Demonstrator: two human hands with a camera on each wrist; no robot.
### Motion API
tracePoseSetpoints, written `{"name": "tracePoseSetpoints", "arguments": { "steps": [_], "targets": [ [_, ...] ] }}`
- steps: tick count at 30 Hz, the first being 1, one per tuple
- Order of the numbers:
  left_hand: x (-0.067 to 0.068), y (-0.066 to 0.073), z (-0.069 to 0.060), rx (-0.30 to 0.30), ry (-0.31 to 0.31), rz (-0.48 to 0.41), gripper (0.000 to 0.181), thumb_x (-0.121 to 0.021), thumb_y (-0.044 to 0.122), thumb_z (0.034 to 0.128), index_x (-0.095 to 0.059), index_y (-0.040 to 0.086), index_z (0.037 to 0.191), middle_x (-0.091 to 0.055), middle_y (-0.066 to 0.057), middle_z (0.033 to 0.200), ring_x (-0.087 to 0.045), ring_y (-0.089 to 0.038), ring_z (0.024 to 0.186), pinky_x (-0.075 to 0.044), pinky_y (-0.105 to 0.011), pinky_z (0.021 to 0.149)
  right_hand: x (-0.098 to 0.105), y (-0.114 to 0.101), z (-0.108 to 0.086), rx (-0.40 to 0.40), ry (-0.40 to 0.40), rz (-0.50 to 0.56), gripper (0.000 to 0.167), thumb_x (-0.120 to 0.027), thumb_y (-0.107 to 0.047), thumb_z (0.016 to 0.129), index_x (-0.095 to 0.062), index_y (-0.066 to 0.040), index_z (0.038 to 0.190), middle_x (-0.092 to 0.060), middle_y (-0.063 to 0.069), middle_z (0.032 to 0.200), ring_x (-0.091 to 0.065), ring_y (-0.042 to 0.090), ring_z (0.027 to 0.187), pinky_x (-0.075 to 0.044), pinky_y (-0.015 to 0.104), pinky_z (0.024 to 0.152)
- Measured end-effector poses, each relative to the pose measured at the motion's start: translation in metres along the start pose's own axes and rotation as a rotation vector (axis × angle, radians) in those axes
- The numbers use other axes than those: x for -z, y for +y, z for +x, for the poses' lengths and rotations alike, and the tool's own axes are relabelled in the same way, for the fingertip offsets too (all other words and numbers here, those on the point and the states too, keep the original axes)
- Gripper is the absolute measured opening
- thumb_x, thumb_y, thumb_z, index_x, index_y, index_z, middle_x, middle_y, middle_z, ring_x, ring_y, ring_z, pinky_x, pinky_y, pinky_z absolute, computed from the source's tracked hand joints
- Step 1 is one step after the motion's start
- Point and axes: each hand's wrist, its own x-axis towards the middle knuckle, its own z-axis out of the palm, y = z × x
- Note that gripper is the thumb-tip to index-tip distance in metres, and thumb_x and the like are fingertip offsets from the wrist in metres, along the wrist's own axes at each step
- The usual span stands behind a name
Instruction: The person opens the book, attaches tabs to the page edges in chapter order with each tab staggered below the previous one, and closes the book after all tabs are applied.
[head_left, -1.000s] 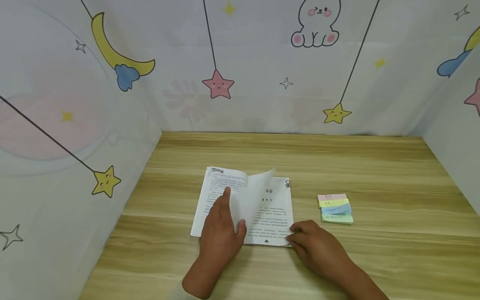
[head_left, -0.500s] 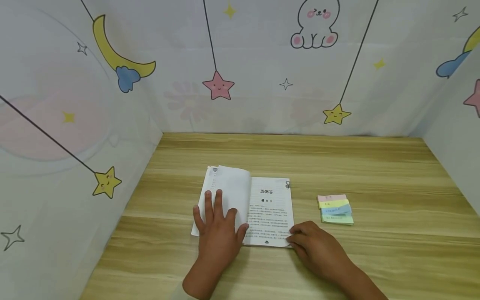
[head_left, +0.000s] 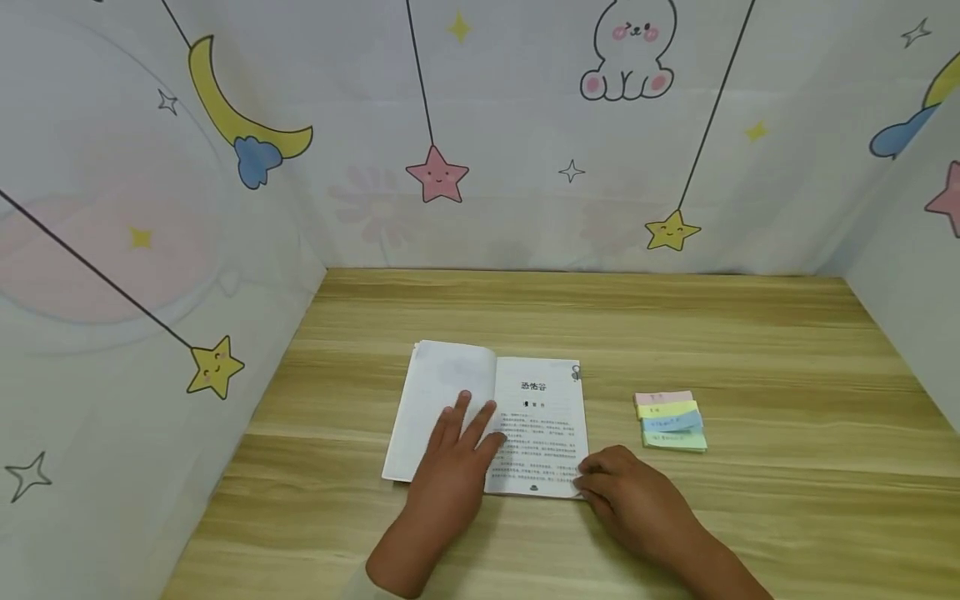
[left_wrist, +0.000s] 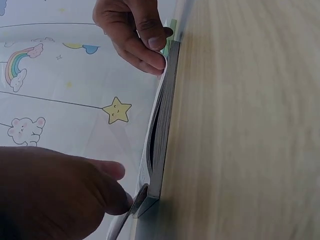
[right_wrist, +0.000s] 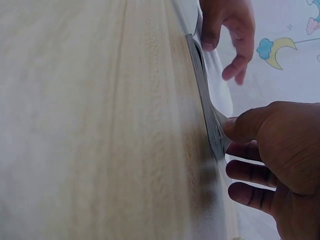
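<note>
An open book (head_left: pixel 536 446) lies on the table, its left page blank and its right page printed with a heading. The left hand (head_left: pixel 450 483) rests with spread, extended fingers over the inner part of the left page and the centre fold. At the lower right corner of the book, the right hand (head_left: pixel 637 500) pinches the page edge between thumb and fingers. In the right wrist view, the thumb of the right hand (right_wrist: pixel 280 155) lifts that corner slightly from the pages below. The left wrist view shows the book's page edges (left_wrist: pixel 162 120) from the side.
Several sticky notes (head_left: pixel 671 421) in pink, yellow, blue and green lie overlapped to the right of the book, beyond the right hand. The wooden table (head_left: pixel 600 308) is bordered by white curtains (head_left: pixel 510 225) printed with stars and a moon.
A page that stood raised over the middle has turned over to the left and lies flat. My left hand swung left with it, then moved back right towards the fold. The right hand has stayed at the corner.
</note>
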Motion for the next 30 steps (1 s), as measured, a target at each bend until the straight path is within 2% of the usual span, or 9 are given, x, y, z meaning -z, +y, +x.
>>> {"name": "tracePoseSetpoints", "arguments": {
  "steps": [3, 5, 12, 16, 18, 21, 24, 28, 30],
  "targets": [
    [-0.001, 0.001, -0.001, -0.071, -0.029, -0.012, 0.038, -0.071, -0.002, 0.0867, -0.073, 0.020, 0.117, -0.057, -0.004, 0.147, -0.034, -0.036, 0.148, -0.029, -0.049, 0.120, -0.001, 0.000, 0.000, 0.009, 0.013, 0.003, 0.017, -0.086, -0.009, 0.080, -0.081, -0.012, 0.096, -0.068, -0.002, 0.108, -0.062, 0.016, 0.103, -0.057, 0.034, 0.085],
    [-0.002, 0.002, -0.001, -0.081, -0.028, -0.016, 0.035, -0.071, 0.001, 0.0876, -0.073, 0.022, 0.117, -0.061, -0.004, 0.141, -0.040, -0.035, 0.144, -0.034, -0.049, 0.118, -0.001, 0.000, 0.000, 0.013, 0.020, 0.005, 0.018, -0.086, -0.009, 0.080, -0.081, -0.011, 0.097, -0.068, -0.002, 0.108, -0.062, 0.016, 0.104, -0.057, 0.034, 0.085],
    [-0.003, 0.002, 0.000, -0.027, -0.124, -0.102, 0.041, -0.075, 0.032, 0.0926, -0.068, 0.025, 0.132, -0.056, -0.005, 0.146, -0.035, -0.036, 0.147, -0.030, -0.053, 0.119, -0.001, 0.000, -0.001, 0.021, 0.030, 0.003, 0.017, -0.086, -0.009, 0.080, -0.081, -0.011, 0.096, -0.068, -0.001, 0.108, -0.062, 0.016, 0.104, -0.058, 0.035, 0.085],
    [-0.002, 0.001, 0.000, -0.030, -0.143, -0.128, 0.043, -0.076, 0.035, 0.0923, -0.068, 0.024, 0.133, -0.055, -0.006, 0.147, -0.034, -0.038, 0.147, -0.030, -0.054, 0.119, 0.003, 0.005, 0.000, 0.003, 0.006, 0.011, 0.015, -0.082, -0.013, 0.083, -0.079, -0.012, 0.098, -0.068, -0.004, 0.108, -0.061, 0.014, 0.105, -0.057, 0.035, 0.086],
    [-0.002, 0.001, 0.000, -0.034, -0.139, -0.132, 0.042, -0.076, 0.034, 0.0924, -0.068, 0.024, 0.133, -0.054, -0.006, 0.147, -0.035, -0.038, 0.147, -0.031, -0.053, 0.118, 0.010, 0.014, 0.004, 0.002, 0.042, 0.005, 0.016, -0.080, -0.013, 0.085, -0.078, -0.012, 0.100, -0.069, -0.005, 0.106, -0.063, 0.015, 0.103, -0.057, 0.036, 0.086],
    [-0.003, 0.001, 0.000, -0.036, -0.137, -0.135, 0.042, -0.075, 0.034, 0.0925, -0.068, 0.024, 0.132, -0.054, -0.006, 0.147, -0.036, -0.038, 0.146, -0.031, -0.053, 0.118, 0.029, 0.032, 0.011, -0.104, 0.119, -0.031, 0.016, -0.078, -0.012, 0.087, -0.076, -0.011, 0.103, -0.072, 0.000, 0.105, -0.065, 0.023, 0.103, -0.057, 0.044, 0.088],
    [-0.005, 0.000, 0.001, -0.033, -0.139, -0.134, 0.042, -0.075, 0.035, 0.0927, -0.068, 0.025, 0.133, -0.054, -0.005, 0.148, -0.035, -0.038, 0.147, -0.030, -0.053, 0.119, 0.047, 0.054, 0.019, -0.245, 0.200, -0.088, 0.015, -0.077, -0.007, 0.088, -0.077, -0.007, 0.104, -0.073, 0.009, 0.104, -0.065, 0.034, 0.102, -0.058, 0.051, 0.077],
    [-0.005, -0.001, 0.000, -0.036, -0.126, -0.134, 0.042, -0.076, 0.036, 0.0919, -0.069, 0.025, 0.132, -0.054, -0.005, 0.147, -0.035, -0.038, 0.146, -0.031, -0.053, 0.118, 0.060, 0.077, 0.024, -0.400, 0.171, -0.126, 0.018, -0.075, -0.008, 0.092, -0.076, -0.002, 0.109, -0.070, 0.020, 0.107, -0.060, 0.045, 0.102, -0.054, 0.046, 0.054],
    [-0.005, -0.001, 0.000, -0.038, -0.125, -0.132, 0.042, -0.076, 0.036, 0.0917, -0.069, 0.025, 0.132, -0.055, -0.005, 0.147, -0.036, -0.039, 0.146, -0.031, -0.053, 0.118, 0.062, 0.084, 0.024, -0.462, 0.109, -0.123, 0.021, -0.073, -0.010, 0.094, -0.075, 0.000, 0.112, -0.068, 0.024, 0.111, -0.057, 0.049, 0.106, -0.053, 0.045, 0.051]
  ]
}}
